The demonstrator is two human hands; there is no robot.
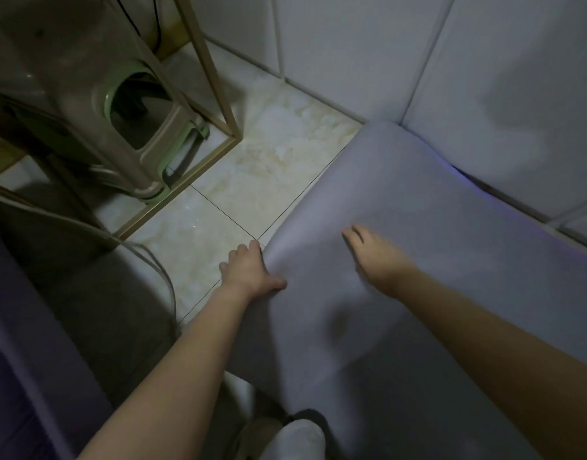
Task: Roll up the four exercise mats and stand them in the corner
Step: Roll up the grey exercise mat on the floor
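Note:
A pale purple exercise mat [401, 200] lies spread over the tiled floor, its far end against the white wall. My left hand [249, 272] grips the mat's left edge, thumb on top and fingers curled under the lifted edge. My right hand [373, 255] lies flat on the mat's surface, fingers straight and pointing away from me. A dark purple mat [23, 360] shows at the lower left, partly out of view.
A gold metal frame [219, 104] with a green and beige plastic stool [142, 134] under it stands at the upper left. A pale cable [159, 270] curves over the floor. White tiled walls [352, 44] meet in a corner behind the mat. My foot [295, 436] shows below.

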